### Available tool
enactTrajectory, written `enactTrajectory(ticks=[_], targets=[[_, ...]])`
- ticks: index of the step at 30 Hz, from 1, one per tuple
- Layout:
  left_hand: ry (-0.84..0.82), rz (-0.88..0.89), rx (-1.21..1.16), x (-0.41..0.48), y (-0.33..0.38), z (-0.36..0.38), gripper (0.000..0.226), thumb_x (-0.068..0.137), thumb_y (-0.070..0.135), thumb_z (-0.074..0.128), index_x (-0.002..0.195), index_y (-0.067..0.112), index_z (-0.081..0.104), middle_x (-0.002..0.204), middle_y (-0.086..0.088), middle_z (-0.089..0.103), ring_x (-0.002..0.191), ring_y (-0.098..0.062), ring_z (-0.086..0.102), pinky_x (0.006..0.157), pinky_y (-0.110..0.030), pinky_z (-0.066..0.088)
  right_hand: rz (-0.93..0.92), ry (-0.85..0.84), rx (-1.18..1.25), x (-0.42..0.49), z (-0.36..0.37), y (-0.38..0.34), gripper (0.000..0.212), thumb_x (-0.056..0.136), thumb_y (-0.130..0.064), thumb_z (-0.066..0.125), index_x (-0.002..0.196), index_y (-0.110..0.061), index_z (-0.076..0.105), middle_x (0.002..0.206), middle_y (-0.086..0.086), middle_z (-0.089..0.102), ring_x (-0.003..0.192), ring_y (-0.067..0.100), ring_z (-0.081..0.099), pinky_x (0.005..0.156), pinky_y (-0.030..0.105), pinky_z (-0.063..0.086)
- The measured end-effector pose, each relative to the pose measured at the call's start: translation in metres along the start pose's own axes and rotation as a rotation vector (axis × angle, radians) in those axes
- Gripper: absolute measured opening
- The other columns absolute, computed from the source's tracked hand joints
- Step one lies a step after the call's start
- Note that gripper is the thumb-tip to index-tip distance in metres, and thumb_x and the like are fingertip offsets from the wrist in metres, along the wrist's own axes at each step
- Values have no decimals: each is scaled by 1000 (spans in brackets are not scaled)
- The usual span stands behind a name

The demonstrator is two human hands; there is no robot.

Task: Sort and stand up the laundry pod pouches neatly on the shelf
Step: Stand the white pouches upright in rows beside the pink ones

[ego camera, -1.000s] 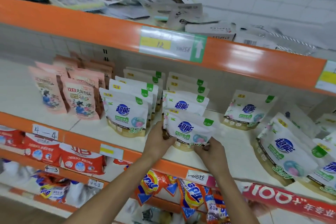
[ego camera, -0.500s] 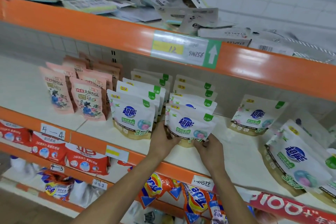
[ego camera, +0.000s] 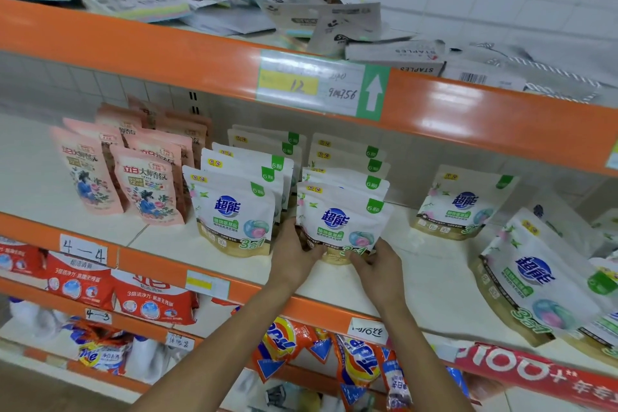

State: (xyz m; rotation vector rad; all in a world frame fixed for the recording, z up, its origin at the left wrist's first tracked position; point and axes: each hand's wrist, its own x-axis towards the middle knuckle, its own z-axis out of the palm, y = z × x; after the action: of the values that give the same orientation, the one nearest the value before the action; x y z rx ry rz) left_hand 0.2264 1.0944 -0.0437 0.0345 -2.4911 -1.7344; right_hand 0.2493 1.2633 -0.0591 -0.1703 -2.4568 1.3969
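Note:
A white pod pouch [ego camera: 341,221] with a blue logo stands upright at the front of the right row on the cream shelf [ego camera: 418,281]. My left hand [ego camera: 294,257] grips its lower left corner and my right hand [ego camera: 378,264] its lower right corner. Several like pouches stand in file behind it. A second row [ego camera: 234,211] of white pouches stands just to the left. One pouch [ego camera: 461,204] stands alone further right. Several white pouches [ego camera: 535,274] lean or lie tilted at the far right.
Pink pouches [ego camera: 140,184] stand in rows at the left of the same shelf. An orange shelf edge [ego camera: 167,50] with a price tag hangs overhead, loose packets piled on it. Red and orange detergent bags [ego camera: 354,358] fill the shelves below.
The front pouch has been pushed back against the row behind it and set more upright. Both hands have stayed on its lower corners.

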Motion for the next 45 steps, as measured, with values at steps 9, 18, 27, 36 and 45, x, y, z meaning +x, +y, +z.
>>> enactTrajectory(ticks=[9, 18, 27, 36, 45], targets=[[-7, -16, -1, 3, 1, 1, 68, 75, 17, 81, 131, 11, 41, 127, -4, 59, 119, -21, 55, 94, -29, 46, 14, 10, -10, 5, 3, 3, 28, 83, -13, 72, 110, -13, 63, 103, 4, 69, 87, 18, 66, 72, 26, 51], [-48, -27, 11, 0, 4, -3, 69, 76, 19, 80, 133, 10, 42, 125, -3, 59, 115, -17, 55, 86, -17, 43, 16, -1, 29, 3, 4, 6, 34, 84, -15, 70, 116, -18, 60, 111, 0, 68, 96, 15, 65, 78, 28, 54], [-82, -18, -57, -15, 13, -8, 55, 76, 16, 80, 117, 22, 44, 109, 8, 58, 95, -9, 56, 63, -4, 41, 18, 3, 2, -1, -1, 8, 31, 83, -21, 72, 110, -18, 59, 103, -1, 65, 89, 14, 62, 68, 18, 47], [-99, 234, -70, -55, 64, 15, 20, 84, 3, 61, 95, 18, 55, 85, -1, 59, 74, -8, 56, 64, -10, 42, 44, 81, 4, -23, -36, 8, 35, 82, -14, 72, 113, -18, 57, 104, -10, 59, 77, 9, 60, 66, 8, 44], [-543, 351, -3, -64, 118, 119, 16, 83, 7, 61, 94, 18, 59, 92, 3, 62, 78, -10, 59, 68, -12, 44, 44, 314, -45, -76, -131, 25, 21, 87, -1, 59, 99, -18, 62, 96, -10, 63, 73, 5, 59, 61, 12, 45]])
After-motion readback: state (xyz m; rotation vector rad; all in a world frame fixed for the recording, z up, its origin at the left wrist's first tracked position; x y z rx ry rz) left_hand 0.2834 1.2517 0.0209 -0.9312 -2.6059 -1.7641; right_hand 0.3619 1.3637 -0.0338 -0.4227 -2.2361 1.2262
